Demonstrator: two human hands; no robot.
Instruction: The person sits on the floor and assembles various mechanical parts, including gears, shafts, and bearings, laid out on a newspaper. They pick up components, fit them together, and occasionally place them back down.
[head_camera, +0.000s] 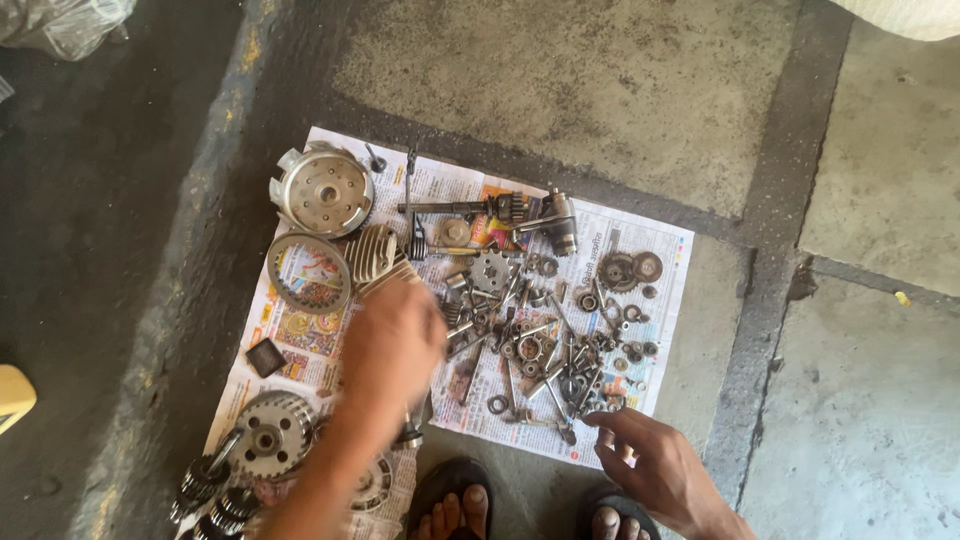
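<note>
Down on the concrete floor (620, 100) I am crouching over a spread of newspaper (655, 250) covered with greasy engine parts. I am reaching my left hand (392, 345) out across the middle of the paper, its back turned up and blurred, so I cannot tell whether its fingers are gripping anything; it is hovering just below the finned cylinder piece (372, 255) and just left of the scattered pile of bolts and washers (545, 350). I am resting my right hand (655, 462) at the near edge of the paper, fingers loosely spread and holding nothing, with the fingertips touching the paper beside the nearest bolts. Farther up the sheet a round clutch drum (322, 190) is lying, with a toothed ring (308, 272) just below it, a long geared shaft (470, 208) to its right and a small sprocket (490, 270) near the centre. Near my left forearm a slotted clutch basket (268, 435) is sitting, with a stack of gears (205, 480) beside it at the corner. I am keeping my sandalled feet (450, 505) just off the paper's near edge.
</note>
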